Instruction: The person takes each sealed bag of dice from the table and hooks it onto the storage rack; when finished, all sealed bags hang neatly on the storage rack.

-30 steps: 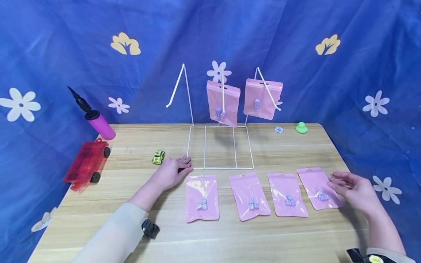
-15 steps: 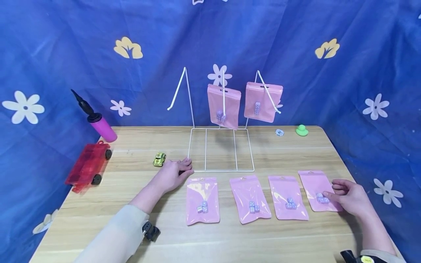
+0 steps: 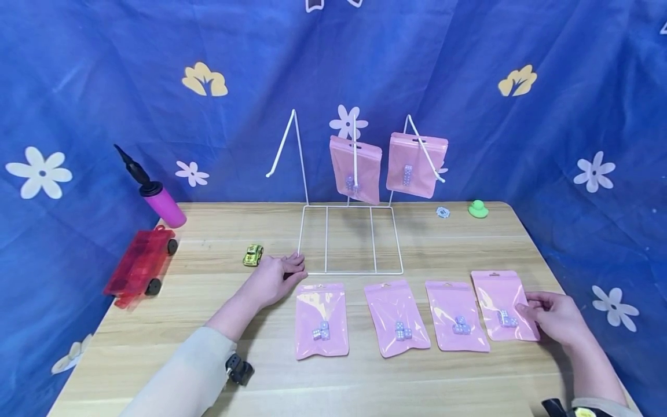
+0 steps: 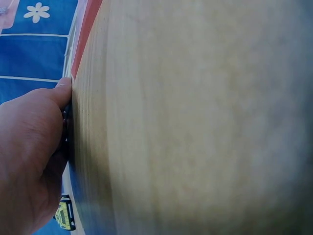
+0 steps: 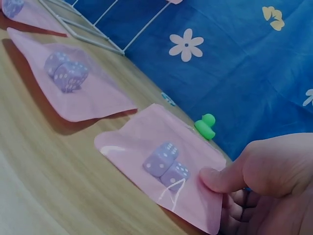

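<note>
My right hand [image 3: 559,315] pinches the right edge of the rightmost pink zip bag [image 3: 501,295], thumb on top and fingers curled at its edge. Purple dice [image 5: 166,166] show through its clear front in the right wrist view. My left hand [image 3: 271,281] holds the front left corner of a white wire display rack [image 3: 354,273], its thumb at the front wire. Two pink bags hang on the rack, one on the middle hook [image 3: 359,165] and one on the right hook [image 3: 419,162]. The left hook [image 3: 281,145] carries no bag.
Three more pink dice bags, the left one [image 3: 321,310], the middle one [image 3: 392,307] and the right one [image 3: 453,307], lie before the rack. Around are a yellow toy car [image 3: 253,255], red cart [image 3: 140,263], magenta pump [image 3: 165,207], poker chip [image 3: 443,212] and green duck [image 3: 477,209].
My right hand has moved left onto the rightmost bag and taken its edge, turning the bag a little straighter. The left hand stays at the rack corner. The head view has tilted slightly up.
</note>
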The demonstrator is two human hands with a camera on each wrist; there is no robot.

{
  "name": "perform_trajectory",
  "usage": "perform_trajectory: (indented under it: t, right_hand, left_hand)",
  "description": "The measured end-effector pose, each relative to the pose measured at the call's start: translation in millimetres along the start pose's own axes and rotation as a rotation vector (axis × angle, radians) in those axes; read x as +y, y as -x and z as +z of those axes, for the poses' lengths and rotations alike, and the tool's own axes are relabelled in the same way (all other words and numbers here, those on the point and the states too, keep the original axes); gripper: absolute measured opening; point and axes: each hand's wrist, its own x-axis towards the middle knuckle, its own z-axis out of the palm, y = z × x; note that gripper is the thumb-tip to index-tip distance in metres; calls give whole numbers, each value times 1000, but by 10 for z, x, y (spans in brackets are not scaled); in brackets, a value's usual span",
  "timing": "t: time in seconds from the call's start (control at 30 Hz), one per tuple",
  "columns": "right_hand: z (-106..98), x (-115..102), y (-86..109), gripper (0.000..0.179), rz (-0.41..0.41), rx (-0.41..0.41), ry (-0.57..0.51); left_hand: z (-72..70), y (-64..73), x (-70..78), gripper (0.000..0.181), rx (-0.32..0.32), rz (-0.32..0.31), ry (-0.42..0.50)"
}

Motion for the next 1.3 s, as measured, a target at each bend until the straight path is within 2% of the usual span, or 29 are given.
perform_trajectory:
  t: [0.1, 0.27, 0.37, 0.63, 0.83, 1.0, 1.17, 1.3]
  right_hand:
    - [-17, -29, 7, 42, -4, -23, -47]
    - [-49, -123, 28, 43, 41, -59, -174]
    - [-66, -180, 47, 40, 54, -62, -205]
    - [-149, -370, 88, 30, -14, -54, -198]
    - [-254, -478, 104, 5, -91, -18, -327]
    - [-322, -581, 136, 16, -132, 0, -407]
    - [-348, -693, 150, 11, -143, 24, -478]
    - [-316, -782, 146, 10, -166, 52, -575]
  left_hand:
    - [-1, 2, -4, 29, 8, 10, 2]
    - [-2, 1, -4, 29, 9, 11, 1]
    - [2, 1, -3, 29, 9, 9, 2]
    - [1, 3, -8, 30, -3, -10, -3]
    - [-1, 3, -2, 30, -3, -10, -2]
    - [0, -6, 7, 31, 0, -13, -2]
    - [5, -9, 1, 30, -4, -11, -4]
    - [3, -6, -2, 31, 1, -5, -6]
